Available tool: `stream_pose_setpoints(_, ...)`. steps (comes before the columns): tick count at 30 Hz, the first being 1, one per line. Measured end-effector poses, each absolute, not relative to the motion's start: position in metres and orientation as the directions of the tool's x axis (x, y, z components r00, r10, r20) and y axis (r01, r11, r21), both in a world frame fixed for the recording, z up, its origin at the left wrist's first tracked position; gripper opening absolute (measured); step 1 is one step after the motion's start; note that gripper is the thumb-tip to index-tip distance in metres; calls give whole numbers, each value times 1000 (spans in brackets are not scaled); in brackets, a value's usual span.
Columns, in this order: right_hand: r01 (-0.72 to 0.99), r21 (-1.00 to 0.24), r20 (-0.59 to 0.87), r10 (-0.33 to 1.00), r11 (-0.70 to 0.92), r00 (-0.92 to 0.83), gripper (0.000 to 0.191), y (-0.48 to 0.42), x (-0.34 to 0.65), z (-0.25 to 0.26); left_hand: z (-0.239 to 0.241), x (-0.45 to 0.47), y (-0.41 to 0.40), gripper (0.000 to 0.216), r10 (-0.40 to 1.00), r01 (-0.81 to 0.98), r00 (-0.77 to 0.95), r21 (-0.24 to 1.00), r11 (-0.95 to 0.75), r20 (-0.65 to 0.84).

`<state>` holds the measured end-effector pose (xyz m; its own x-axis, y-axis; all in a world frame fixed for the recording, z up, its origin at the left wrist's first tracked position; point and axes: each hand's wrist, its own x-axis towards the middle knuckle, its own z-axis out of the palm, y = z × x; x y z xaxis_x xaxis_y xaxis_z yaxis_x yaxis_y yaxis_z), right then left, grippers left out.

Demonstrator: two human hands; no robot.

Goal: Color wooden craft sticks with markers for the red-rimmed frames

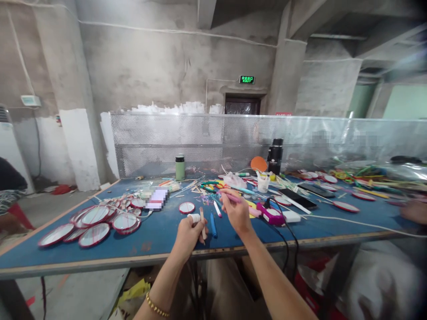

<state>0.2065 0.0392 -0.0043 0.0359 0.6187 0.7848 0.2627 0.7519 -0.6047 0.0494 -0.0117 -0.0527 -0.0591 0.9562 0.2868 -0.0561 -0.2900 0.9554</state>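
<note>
My left hand (pixel 189 233) is closed around a flat wooden stick (pixel 202 218), which stands nearly upright over the table's front edge. One finger of that hand carries a white wrap (pixel 194 218). To its right, my right hand (pixel 238 217) grips a pink pen (pixel 231 195), whose tip points left above colourful scraps (pixel 208 201). Between the hands lie a blue pen (pixel 213 225) and a white marker with a pink end (pixel 217 209). Just beyond my left hand is a small round red-rimmed mirror (pixel 187 207).
Red-rimmed mirrors (pixel 94 234) are piled at the left, near a phone (pixel 157 199) on a cable. A green bottle (pixel 180 168) and a black flask (pixel 275 156) stand at the back. A magenta device (pixel 271 214) with black cords sits right. Another person's hand (pixel 413 212) is blurred at far right.
</note>
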Motion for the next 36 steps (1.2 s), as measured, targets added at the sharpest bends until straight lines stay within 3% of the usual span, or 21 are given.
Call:
stream_pose_setpoints(3,585,-321,813,533,745,-233,20,70,224,12,-53,50,-12,30,956,-56,-70,956,-287,283)
stream_pose_setpoints(6,792,59,563,635,608,-529,30,96,230,17,-53,50,-12,28,956,-32,-89,959,-283,279)
stream_pose_setpoints(8,800,176,457,673,573,-582,29,107,229,16,-53,49,-12,27,955,-19,-93,959,-284,281)
stream_pose_setpoints(15,813,280,314,752,510,-580,17,117,219,18,-53,49,-14,27,954,7,-78,958,-288,288)
stream_pose_setpoints(20,809,313,320,747,497,-583,25,97,216,27,-55,49,-12,27,957,-27,-74,959,-282,280)
stream_pose_setpoints(23,750,327,325,677,575,-661,26,72,214,23,-55,49,-11,27,957,-51,-78,957,-285,281)
stream_pose_setpoints(27,517,434,218,471,738,-855,19,42,211,-3,-52,49,-12,26,940,-20,-135,948,-319,314)
stream_pose_setpoints(32,402,548,250,315,733,-915,17,41,216,-25,-51,49,-13,25,928,-4,-171,941,-338,332)
stream_pose_setpoints(34,384,525,303,255,759,-918,18,43,223,-23,-52,49,-12,26,929,-16,-165,941,-337,330)
stream_pose_setpoints(36,433,395,463,231,810,-856,17,38,229,-17,-52,50,-12,26,931,-32,-165,941,-336,326)
